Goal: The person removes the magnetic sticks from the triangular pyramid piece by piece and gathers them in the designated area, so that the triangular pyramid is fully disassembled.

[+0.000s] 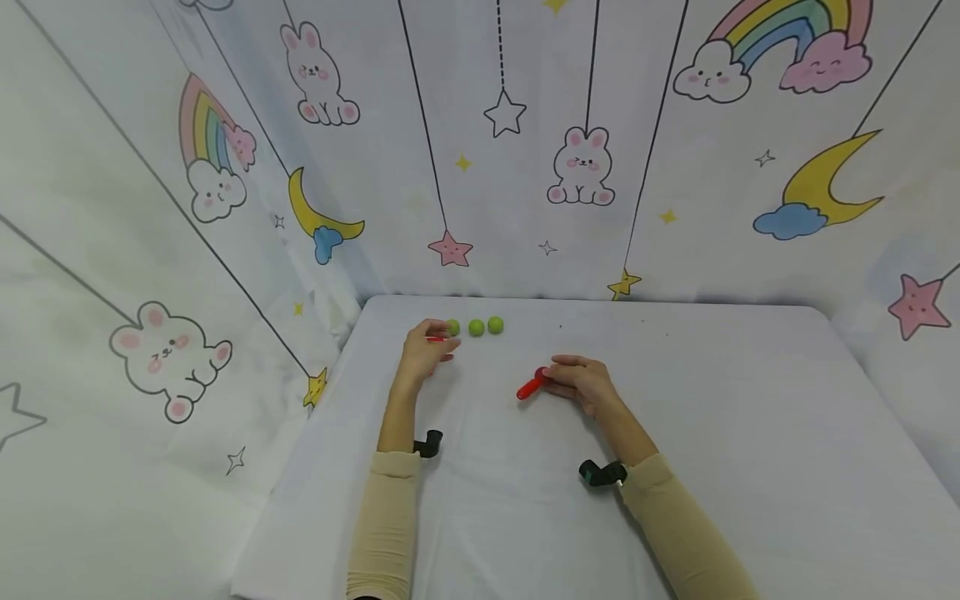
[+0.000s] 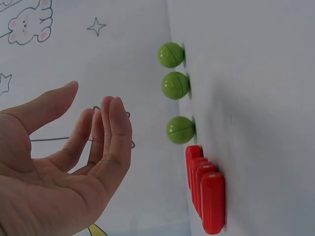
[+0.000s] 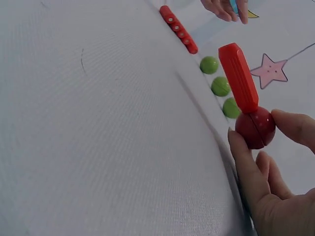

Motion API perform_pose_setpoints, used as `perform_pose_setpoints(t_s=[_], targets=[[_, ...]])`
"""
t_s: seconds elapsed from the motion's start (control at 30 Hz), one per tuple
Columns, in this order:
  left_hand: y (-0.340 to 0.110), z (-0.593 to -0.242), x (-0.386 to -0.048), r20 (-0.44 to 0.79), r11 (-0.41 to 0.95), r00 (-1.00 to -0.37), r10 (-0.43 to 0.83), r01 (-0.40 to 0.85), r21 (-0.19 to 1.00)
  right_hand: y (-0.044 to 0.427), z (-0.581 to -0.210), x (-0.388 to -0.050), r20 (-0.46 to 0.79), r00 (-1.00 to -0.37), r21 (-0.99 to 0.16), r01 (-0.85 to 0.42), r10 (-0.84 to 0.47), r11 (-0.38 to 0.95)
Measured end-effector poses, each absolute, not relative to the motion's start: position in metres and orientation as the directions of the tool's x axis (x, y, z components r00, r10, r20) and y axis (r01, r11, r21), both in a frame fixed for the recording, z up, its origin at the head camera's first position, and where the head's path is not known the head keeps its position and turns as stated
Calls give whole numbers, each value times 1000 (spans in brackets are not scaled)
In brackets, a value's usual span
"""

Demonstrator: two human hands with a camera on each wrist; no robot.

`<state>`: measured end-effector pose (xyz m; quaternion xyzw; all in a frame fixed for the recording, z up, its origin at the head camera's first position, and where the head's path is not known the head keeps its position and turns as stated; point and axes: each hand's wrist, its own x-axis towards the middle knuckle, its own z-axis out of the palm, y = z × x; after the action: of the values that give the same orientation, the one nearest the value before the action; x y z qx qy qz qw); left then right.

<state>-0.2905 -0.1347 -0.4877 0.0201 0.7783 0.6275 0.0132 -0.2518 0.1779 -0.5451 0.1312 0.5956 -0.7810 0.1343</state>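
Note:
My right hand pinches a dark red ball between thumb and fingertips. A bright red stick is joined to that ball and points away from the fingers, off the table surface. My left hand holds nothing; its fingers are loosely bent, the thumb apart from them. It hovers over the table's far left, above several red sticks lying side by side. Past these sticks, three green balls stand in a row. In the head view the left hand hides most of the sticks.
A white cloth covers the table. Behind it hangs a white curtain printed with rabbits, stars and moons. Black wrist cameras sit on both forearms.

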Motion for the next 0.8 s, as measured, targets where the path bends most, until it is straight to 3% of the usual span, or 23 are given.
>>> perform_pose_setpoints(t_s=[0.37,0.63,0.8], targets=[[-107,-490,-286,-67,269,-975,210,-8,963,178,-543,-253,-378,-924,-893,380,-58,-240],[-80,-500,-283,-109,345,-925,364,25,938,176,-543,-254,-390,-920,-898,388,-33,-209],[-71,-507,-284,-130,301,-907,401,-4,954,177,-545,-255,-386,-921,-896,385,-40,-223]])
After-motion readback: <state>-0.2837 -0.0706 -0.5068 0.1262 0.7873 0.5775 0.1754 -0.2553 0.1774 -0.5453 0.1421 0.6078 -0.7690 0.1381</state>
